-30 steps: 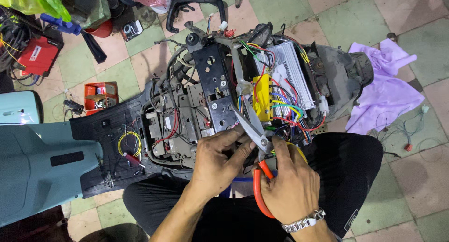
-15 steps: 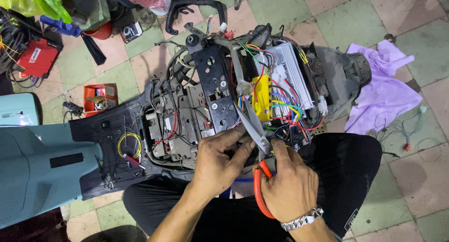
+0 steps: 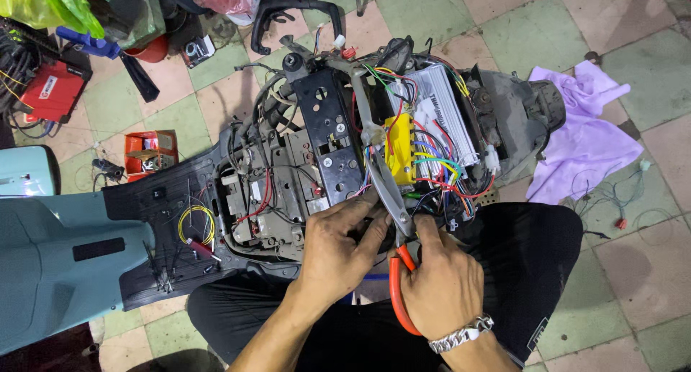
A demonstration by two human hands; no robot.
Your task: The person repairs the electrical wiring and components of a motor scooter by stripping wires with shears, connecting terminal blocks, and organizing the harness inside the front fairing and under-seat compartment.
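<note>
At frame centre, right hand grips orange-handled pliers, nose into the scooter wiring, while left hand fingers pinch wires there, steadying them.

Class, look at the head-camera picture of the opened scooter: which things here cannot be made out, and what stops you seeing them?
- Plier tip, head view: hidden behind the left hand and tangled wires.
- Orange-handled pliers: handles covered by the right hand.
- Small orange box: contents too small to tell.
- Light blue panel: cut off by the left edge.
</note>
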